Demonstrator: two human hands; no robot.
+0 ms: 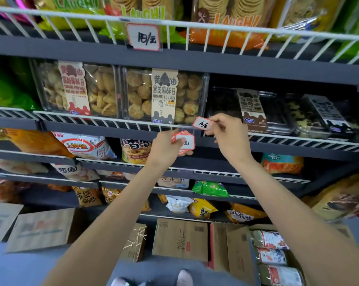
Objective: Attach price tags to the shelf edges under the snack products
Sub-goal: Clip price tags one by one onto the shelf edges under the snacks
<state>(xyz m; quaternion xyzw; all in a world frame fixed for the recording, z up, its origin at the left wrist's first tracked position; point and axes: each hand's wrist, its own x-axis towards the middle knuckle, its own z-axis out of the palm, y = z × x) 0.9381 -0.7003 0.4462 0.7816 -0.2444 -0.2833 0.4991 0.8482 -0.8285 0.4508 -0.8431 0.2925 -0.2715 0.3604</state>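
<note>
right hand (226,134) fingers (216,123) pinch price tag (203,123).

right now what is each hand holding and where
Right hand pinches a single price tag by its right edge; left hand grips a stack of tags.

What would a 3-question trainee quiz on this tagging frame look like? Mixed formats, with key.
1. True or false: the right hand pinches a single price tag.
2. What does the left hand hold? A) a stack of tags B) a snack bag C) nothing
3. Fill in: a tag already hangs on the ___ shelf's wire rail.

Key:
1. True.
2. A, the stack of tags.
3. Top; the hung tag sits above the cookie boxes.
</note>
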